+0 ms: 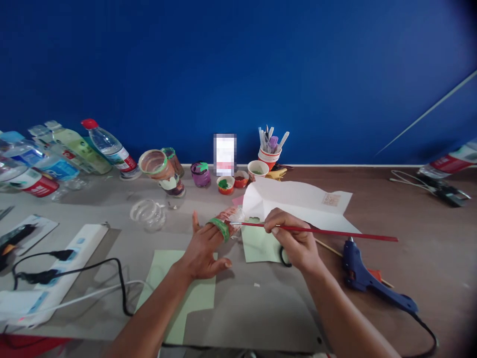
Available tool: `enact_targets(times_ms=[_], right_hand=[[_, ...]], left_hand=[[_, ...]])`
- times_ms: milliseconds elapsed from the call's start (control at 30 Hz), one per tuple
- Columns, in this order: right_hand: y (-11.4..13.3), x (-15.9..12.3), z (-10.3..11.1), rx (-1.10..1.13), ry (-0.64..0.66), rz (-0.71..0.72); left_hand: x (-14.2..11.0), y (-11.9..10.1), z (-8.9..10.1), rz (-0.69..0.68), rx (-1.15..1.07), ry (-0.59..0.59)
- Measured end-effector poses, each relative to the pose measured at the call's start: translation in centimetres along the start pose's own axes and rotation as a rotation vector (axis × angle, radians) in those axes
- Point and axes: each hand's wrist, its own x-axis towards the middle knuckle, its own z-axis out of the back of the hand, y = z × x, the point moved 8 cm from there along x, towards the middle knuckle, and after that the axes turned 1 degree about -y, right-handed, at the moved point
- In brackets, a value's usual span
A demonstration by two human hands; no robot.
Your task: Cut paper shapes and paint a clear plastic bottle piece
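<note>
My left hand has its middle fingers pushed inside a cut plastic bottle piece, holding it on its side. A green band rings the bottle piece's rim; reddish-brown paint partly covers its wall, and its far end is still see-through. The thumb and one outer finger stick out apart from it. In a pinch, my right hand holds a thin red paintbrush, its bristle end at the painted wall. Beneath and behind the hands lie a pale green paper sheet and a white paper sheet.
Small cups of green paint and brown paint stand near a paper cup. Painted bottle cups and a clear bottle piece are left. A blue glue gun lies right; a power strip with cables lies left.
</note>
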Motion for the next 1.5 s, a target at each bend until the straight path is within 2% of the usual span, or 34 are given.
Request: enact_targets(times_ms=[67, 200, 367, 500, 633, 800, 933, 1100, 1233, 1400, 1500], right_hand=[[0.1, 0.0, -0.1, 0.003, 0.022, 0.01], [0.3, 0.0, 0.8, 0.063, -0.05, 0.033], [0.3, 0.0, 0.3, 0.022, 0.03, 0.044], [0.3, 0.1, 0.9, 0.059, -0.036, 0.044], [0.2, 0.1, 0.2, -0.003, 0.036, 0.023], [0.3, 0.1, 0.7, 0.064, -0.005, 0.047], [0.4, 0.1, 0.0, 0.019, 0.097, 0.058], [0.8, 0.2, 0.5, 0.052, 0.037, 0.084], [1.1, 0.2, -0.2, -0.001, 0.123, 0.096], [1.1, 0.3, 0.4, 0.042, 0.049, 0.089], [1.1, 0.3, -0.1, 0.013, 0.1, 0.08]], left_hand=[[-0.1, 0.0, -0.1, -0.003, 0.002, -0.002], [-0.1, -0.2, -0.1, -0.012, -0.006, -0.008], [-0.1, -0.4, 0.0, -0.037, -0.001, -0.012], [-0.2, -0.3, -0.2, -0.045, 0.014, -0.01], [-0.2, -0.4, -0.3, -0.055, 0.012, -0.018], [-0.2, -0.8, 0.0, -0.093, 0.014, -0.038], [-0.2, -0.8, -0.1, -0.098, 0.032, -0.025], [-0.2, -0.8, -0.3, -0.109, 0.026, -0.015], [-0.2, -0.7, -0.3, -0.101, 0.031, -0.016], [-0.3, -0.9, -0.4, -0.111, 0.023, 0.008], [-0.3, -1.1, -0.7, -0.127, 0.03, 0.017]])
